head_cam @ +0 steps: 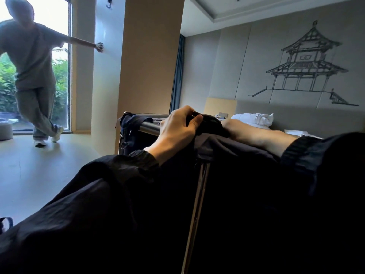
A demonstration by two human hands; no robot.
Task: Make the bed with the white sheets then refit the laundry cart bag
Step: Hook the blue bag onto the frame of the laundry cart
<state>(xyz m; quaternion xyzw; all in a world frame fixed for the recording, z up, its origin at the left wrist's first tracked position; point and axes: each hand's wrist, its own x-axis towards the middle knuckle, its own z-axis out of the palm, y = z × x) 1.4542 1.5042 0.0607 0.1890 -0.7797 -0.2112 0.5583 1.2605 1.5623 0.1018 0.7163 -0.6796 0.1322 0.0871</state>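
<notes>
The left hand is gripping the laundry bag hem over the cart's top rail, and the right hand is lying alongside, its grip hidden, perhaps tucked under cloth, so both should be stretching the hem evenly.

Open floor left of cart bag, pillar behind, bed beyond
</notes>
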